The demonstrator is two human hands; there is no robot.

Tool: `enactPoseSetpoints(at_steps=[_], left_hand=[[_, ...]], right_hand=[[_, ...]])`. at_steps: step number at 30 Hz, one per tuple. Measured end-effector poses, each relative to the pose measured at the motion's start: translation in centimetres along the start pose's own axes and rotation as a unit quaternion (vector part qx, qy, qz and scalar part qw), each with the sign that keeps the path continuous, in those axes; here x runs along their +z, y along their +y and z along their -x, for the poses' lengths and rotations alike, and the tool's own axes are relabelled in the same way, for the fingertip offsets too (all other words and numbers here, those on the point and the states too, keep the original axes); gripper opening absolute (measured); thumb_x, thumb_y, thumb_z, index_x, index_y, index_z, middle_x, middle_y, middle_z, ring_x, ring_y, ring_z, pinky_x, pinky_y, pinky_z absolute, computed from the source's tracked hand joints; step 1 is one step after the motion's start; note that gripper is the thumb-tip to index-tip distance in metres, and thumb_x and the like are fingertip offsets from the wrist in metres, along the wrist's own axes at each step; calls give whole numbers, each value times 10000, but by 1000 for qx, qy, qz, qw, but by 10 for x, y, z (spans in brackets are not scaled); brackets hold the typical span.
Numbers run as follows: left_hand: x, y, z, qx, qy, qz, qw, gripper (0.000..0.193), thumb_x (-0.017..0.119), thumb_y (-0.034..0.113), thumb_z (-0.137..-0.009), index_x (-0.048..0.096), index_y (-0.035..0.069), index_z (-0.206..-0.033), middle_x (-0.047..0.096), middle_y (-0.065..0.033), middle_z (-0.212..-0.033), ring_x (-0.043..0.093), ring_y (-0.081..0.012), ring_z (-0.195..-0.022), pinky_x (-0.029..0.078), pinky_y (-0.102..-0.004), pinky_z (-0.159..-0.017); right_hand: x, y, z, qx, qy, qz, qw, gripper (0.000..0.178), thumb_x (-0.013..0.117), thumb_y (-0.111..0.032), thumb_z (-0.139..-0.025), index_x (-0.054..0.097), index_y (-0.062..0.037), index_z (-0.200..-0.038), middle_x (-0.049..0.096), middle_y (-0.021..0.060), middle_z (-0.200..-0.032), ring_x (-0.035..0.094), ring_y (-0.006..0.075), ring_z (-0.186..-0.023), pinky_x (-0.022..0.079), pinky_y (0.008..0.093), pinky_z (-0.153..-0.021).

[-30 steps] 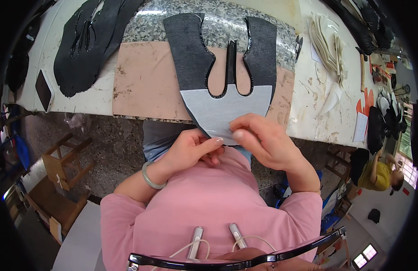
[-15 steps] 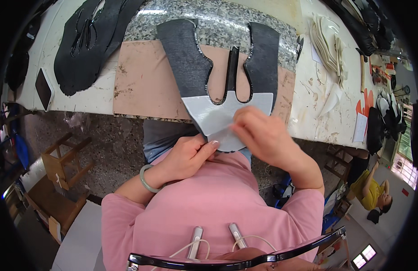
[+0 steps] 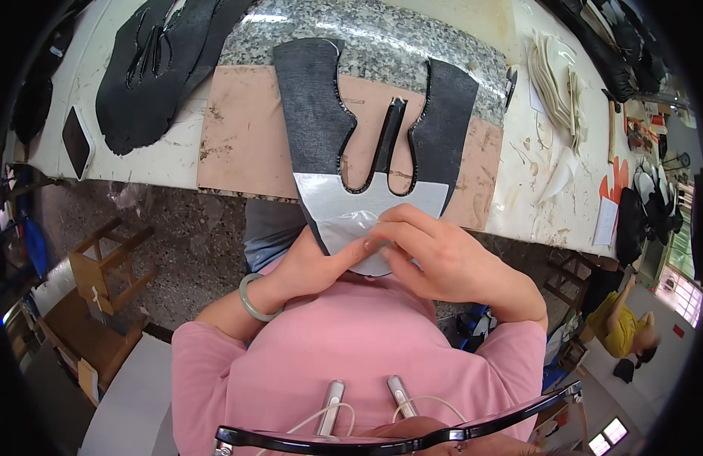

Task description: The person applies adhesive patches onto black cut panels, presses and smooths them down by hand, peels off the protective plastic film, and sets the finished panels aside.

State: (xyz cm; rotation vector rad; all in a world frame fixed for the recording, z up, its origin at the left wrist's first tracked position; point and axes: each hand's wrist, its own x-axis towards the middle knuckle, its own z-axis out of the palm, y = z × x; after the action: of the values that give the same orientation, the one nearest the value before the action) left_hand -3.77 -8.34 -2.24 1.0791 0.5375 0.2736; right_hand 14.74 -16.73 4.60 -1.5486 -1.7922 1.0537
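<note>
A black shoe upper point(image 3: 309, 114) hangs over the table's near edge, its two side flaps and narrow black tongue strip point(image 3: 389, 137) pointing away from me. A smooth whitish sheet point(image 3: 332, 197) covers its rounded toe end and looks wrinkled near my fingers. My left hand point(image 3: 309, 262) grips the toe end at its left edge, thumb on top and the other fingers hidden beneath. Over the sheet, my right hand point(image 3: 442, 262) has its fingers bent in a pinch beside my left thumb; what lies between its fingertips is hidden.
Under the upper lies a pinkish-brown board point(image 3: 241, 144) on a speckled stone slab point(image 3: 290, 19). More black pieces point(image 3: 135, 110) and a phone point(image 3: 78, 143) are at left. White sheets point(image 3: 552, 91) are stacked at right. Wooden stools point(image 3: 112, 266) stand on the floor, and another person point(image 3: 621, 323) is at far right.
The upper has shifted toward me and tilted slightly. My right hand has come left and down, its fingertips now close to my left thumb, which reaches further over the sheet.
</note>
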Motion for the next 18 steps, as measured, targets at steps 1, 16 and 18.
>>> enactPoseSetpoints(at_steps=[1, 16, 18], left_hand=[[-1, 0, -1, 22, -4, -32, 999, 245, 618, 112, -923, 612, -13, -1134, 673, -88, -1033, 651, -141, -923, 521, -274, -777], [-12, 50, 14, -185, 23, 77, 979, 396, 639, 103, -906, 500, -39, -1249, 616, -123, -1085, 638, -169, -873, 609, -264, -568], [-12, 51, 10, -174, 20, 85, 981, 410, 640, 103, -905, 491, -33, -1262, 614, -124, -1093, 639, -168, -875, 609, -265, -569]], right_hand=[[2, 0, 0, -1, 23, 33, 999, 280, 587, 47, -771, 568, -26, -1040, 551, 128, -960, 620, 319, -817, 522, 387, -661], [-163, 24, 82, 44, 612, 154, 774, 199, 678, 87, -800, 655, -12, -971, 651, 46, -897, 594, 102, -728, 497, 225, -650], [-140, -1, 92, 31, 524, 80, 847, 249, 676, 121, -757, 649, 1, -974, 640, 61, -884, 602, 123, -729, 504, 246, -661]])
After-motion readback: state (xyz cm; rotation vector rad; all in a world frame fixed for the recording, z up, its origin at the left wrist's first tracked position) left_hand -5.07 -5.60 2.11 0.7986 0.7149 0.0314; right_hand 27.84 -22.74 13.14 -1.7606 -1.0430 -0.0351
